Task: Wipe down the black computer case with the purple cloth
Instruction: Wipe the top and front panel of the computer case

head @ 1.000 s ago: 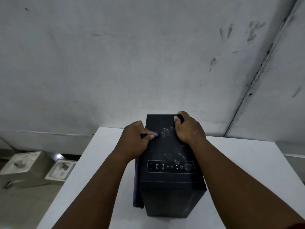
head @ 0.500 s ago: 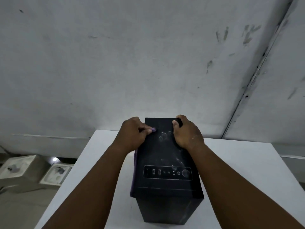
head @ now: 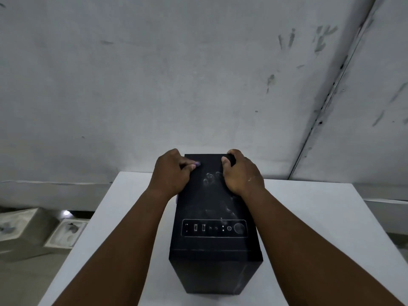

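The black computer case [head: 213,217] stands upright on the white table [head: 320,228], its dusty top panel with ports and a round button facing me. My left hand [head: 171,173] grips the case's far left top edge, thumb on top. A small bit of the purple cloth [head: 197,163] peeks out by that thumb, and a sliver shows under the wrist; most of it is hidden. My right hand [head: 240,173] grips the far right top corner, fingers curled over the back edge.
A stained grey wall [head: 176,85] rises just behind the table. On the floor at the left stand pale boxes [head: 24,228] and an open white box [head: 66,234]. A dark seam runs down the wall at the right.
The case has come upright and nearer to me, and both hands have slid toward its far edge. The cloth hanging down its left side is now almost out of sight.
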`<state>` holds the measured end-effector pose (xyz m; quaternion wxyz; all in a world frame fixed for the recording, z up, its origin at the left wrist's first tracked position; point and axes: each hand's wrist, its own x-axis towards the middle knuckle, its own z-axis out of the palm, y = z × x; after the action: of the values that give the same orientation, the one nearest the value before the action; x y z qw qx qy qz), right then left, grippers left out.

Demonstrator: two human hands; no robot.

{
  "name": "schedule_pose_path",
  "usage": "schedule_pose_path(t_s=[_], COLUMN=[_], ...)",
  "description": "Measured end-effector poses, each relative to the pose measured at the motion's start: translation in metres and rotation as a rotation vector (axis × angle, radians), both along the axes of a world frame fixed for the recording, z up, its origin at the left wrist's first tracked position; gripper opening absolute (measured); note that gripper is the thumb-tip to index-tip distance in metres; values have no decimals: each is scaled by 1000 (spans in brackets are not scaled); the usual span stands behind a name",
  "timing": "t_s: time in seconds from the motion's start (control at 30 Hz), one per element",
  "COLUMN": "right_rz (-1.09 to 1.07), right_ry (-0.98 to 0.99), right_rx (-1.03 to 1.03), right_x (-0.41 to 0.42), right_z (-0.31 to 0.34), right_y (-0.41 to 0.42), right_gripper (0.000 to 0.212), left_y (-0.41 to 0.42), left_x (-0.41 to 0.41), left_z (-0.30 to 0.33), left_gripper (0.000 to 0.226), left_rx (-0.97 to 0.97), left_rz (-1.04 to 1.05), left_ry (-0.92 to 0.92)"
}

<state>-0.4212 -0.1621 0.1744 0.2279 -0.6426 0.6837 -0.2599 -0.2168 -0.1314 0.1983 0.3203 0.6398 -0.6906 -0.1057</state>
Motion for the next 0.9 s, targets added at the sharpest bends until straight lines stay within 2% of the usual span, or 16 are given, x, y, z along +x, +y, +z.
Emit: schedule_pose_path(t_s=[0.3,0.5,0.63,0.9], right_rz=[1,-19,-58,-76], right_ry=[12,31,52,60], right_rx=[16,9,-10,-34], right_x=[1,2,1,1], right_z=[4,8,10,12], right_y=[2,8,14,18], right_gripper=[38,44,50,50], left_y=[78,72,69,122], left_x=[13,9,4,21], left_z=[-1,-2,2,6], left_gripper=[19,19,18,21], left_rx=[26,-11,45,149], left_rz=[-142,-49,-22,-241], left_ry=[72,78,115,52])
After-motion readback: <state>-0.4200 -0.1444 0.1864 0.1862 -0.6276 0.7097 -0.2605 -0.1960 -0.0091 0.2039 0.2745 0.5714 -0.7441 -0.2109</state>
